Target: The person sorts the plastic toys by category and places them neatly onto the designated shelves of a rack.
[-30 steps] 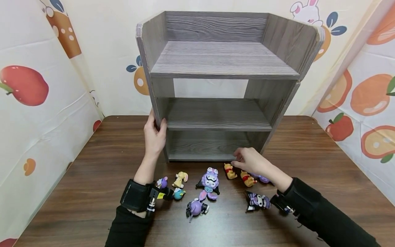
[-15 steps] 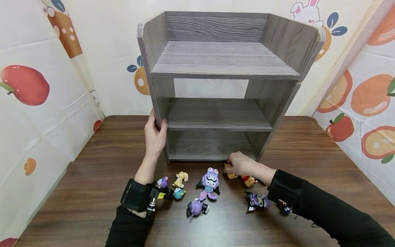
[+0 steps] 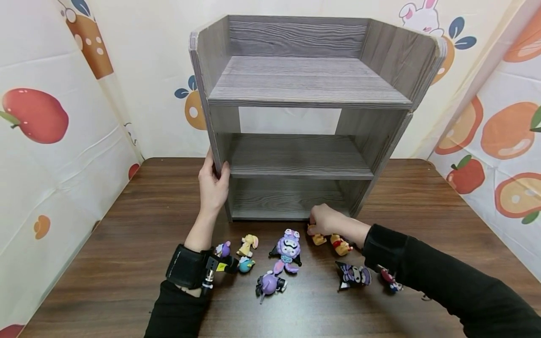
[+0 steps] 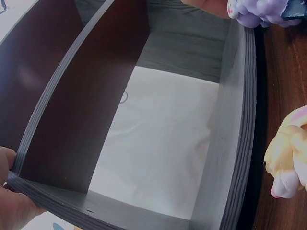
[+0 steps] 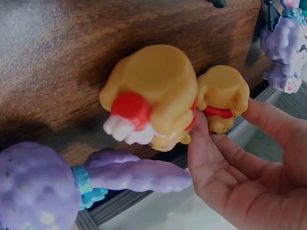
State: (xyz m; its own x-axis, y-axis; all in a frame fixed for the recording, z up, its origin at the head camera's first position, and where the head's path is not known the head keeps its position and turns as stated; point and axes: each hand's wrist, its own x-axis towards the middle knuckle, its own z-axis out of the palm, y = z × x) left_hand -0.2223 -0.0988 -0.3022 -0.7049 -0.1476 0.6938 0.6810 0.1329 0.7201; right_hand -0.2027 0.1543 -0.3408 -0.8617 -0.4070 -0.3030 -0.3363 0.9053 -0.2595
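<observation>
My left hand [image 3: 213,190] grips the front edge of the left side panel of a grey wood-grain shelf [image 3: 308,101]. Thumb and fingers of my right hand [image 3: 331,221] pinch a small yellow bear figurine in a red shirt [image 5: 223,88], on the table just before the shelf's bottom edge. In the head view the hand covers part of that bear. Beside it lies a second yellow bear figurine [image 3: 341,245], which appears larger in the right wrist view. A purple long-eared figurine [image 5: 41,187] shows at lower left there; in the head view my right forearm hides it.
A purple figurine with a dark hood [image 3: 287,246] lies mid-table, a purple-and-black one [image 3: 269,284] nearer me. Left are a cream long-eared figurine [image 3: 248,245] and a blue one [image 3: 245,265]. A black-and-purple figurine [image 3: 354,276] and a small colourful one [image 3: 390,280] lie by my right sleeve.
My right hand has come down and slightly left onto the smaller bear, its fingers closing about it. The right forearm swung lower, uncovering the small colourful figurine. My left hand stays put.
</observation>
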